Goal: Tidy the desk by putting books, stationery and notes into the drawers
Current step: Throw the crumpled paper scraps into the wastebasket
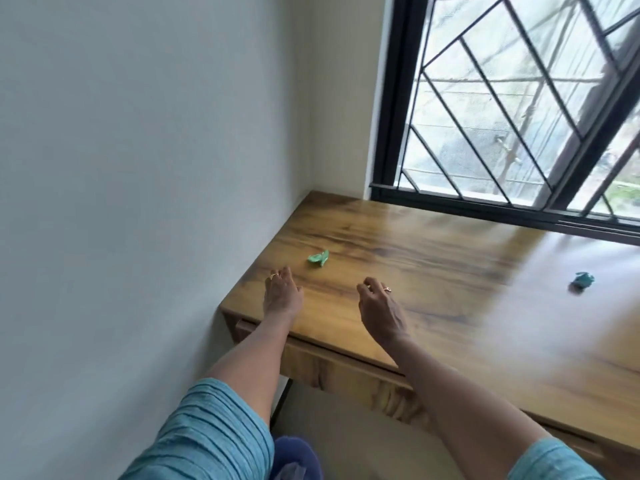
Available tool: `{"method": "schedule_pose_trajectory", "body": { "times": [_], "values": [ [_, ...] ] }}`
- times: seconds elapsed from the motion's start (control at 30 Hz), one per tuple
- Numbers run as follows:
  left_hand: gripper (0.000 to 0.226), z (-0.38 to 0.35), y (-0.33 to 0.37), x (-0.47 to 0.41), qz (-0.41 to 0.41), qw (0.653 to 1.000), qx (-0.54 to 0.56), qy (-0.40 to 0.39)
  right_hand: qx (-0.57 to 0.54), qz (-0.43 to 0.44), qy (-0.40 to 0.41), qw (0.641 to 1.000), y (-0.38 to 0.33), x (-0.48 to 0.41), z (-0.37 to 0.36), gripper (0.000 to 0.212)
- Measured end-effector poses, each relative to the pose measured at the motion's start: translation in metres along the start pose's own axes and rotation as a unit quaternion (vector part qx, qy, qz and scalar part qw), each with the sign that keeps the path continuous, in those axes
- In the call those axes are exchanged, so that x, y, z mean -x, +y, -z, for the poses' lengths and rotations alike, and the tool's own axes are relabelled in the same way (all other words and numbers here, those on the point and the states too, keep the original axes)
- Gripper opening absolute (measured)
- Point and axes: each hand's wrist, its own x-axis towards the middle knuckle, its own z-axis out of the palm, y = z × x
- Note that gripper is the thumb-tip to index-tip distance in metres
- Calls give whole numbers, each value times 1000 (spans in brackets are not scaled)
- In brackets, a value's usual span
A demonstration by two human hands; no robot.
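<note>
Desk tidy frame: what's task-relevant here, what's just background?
Job: green crumpled paper; teal crumpled paper; desk; drawer front under its edge; left hand and right hand, both empty.
Background: barred window; white wall; blue object down by the floor, which I cannot identify.

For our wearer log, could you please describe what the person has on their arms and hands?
The left sleeve and right sleeve are short, teal, crinkled fabric; the forearms are uncovered. The left hand wears a gold ring; the right hand wears a reddish-topped ring. No watch or bracelet shows.
</note>
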Motion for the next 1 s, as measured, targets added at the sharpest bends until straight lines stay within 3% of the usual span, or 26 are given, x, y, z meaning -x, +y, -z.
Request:
{"method": "schedule_pose_trajectory", "body": {
  "times": [0.27, 0.43, 0.67, 1.0],
  "values": [
    [70, -43, 61, -86, 62, 995, -19, -70, 3, -68, 4, 998, 104, -63, -7, 20],
    [34, -75, 94, -116, 68, 995, -66, -9, 63, -99, 8, 993, 186, -86, 8, 24],
    [33, -137, 221, -128, -72, 997, 4, 1, 83, -349, 41, 933, 298, -79, 45, 34],
    [35, -210, 354, -80, -276, 956, 70, -63, 81, -529, -26, 844, 396, -30, 70, 44]
  ]
}}
